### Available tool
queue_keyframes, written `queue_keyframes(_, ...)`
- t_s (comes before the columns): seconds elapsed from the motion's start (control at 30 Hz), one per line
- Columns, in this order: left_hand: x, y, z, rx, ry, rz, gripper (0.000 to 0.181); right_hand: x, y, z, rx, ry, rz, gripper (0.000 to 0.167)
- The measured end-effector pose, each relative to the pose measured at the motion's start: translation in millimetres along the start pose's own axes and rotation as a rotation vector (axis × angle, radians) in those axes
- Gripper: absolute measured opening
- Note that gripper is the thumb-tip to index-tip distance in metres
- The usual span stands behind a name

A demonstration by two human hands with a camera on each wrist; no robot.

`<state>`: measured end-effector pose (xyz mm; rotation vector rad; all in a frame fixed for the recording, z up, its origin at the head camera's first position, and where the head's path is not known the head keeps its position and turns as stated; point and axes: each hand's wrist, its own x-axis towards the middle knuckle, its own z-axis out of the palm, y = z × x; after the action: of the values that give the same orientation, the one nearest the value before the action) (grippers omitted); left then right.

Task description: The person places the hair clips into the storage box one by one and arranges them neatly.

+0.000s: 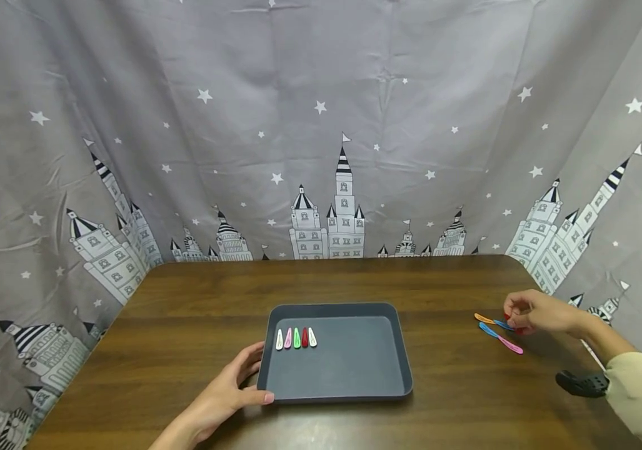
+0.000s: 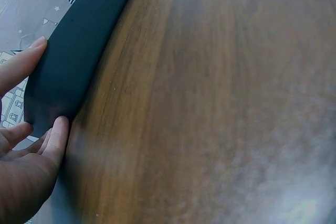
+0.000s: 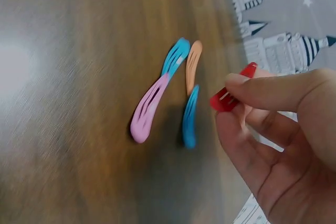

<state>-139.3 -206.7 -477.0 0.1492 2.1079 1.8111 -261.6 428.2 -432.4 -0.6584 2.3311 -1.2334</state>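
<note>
A dark grey tray [image 1: 354,359] lies on the table, and my left hand [image 1: 224,392] holds its near left corner. The thumb rests at the front rim and the fingers at the left side; the left wrist view shows them against the tray's outer wall. On the right, my right hand [image 1: 542,314] pinches a red hair clip [image 3: 226,102] between thumb and fingers, just above the table. Beside it lie a pink hair clip [image 3: 148,111], a light blue one [image 3: 176,56], an orange one [image 3: 193,61] and a darker blue one [image 3: 190,121], their ends touching or overlapping in pairs.
Inside the tray, along its upper left, stands a row of hair clips: a white one [image 1: 279,339], a pink, a green [image 1: 297,338], a red and another white. A black strap-like object [image 1: 582,384] is by the right forearm. A grey castle-print curtain [image 1: 321,156] hangs behind the wooden table [image 1: 197,312].
</note>
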Motion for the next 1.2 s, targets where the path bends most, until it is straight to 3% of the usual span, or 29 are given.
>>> queue_keyframes(0.2, -0.7, 0.5, 1.8, -0.007, -0.005, 0.009, 0.093, 17.4, -21, 2, -0.024, -0.008, 0.042, 0.006)
queue_keyframes(0.43, -0.9, -0.2, 3.3, -0.016, -0.024, 0.012, 0.092, 35.6, -38, 7, -0.023, -0.043, 0.008, 0.009)
queue_keyframes(0.63, -1.5, -2.5, 2.9, -0.021, -0.017, 0.02, 0.093, 47.4, -51, 13, 0.012, -0.073, 0.027, 0.009)
queue_keyframes(0.9, -1.3, -1.2, -0.5, -0.037, -0.027, 0.033, 0.093, 67.0, -63, 25, -0.085, -0.078, 0.017, 0.012)
queue_keyframes(1.2, -2.3, -0.9, -1.4, -0.043, -0.038, 0.032, 0.093, 95.3, -80, 45, -0.018, -0.103, 0.033, 0.01)
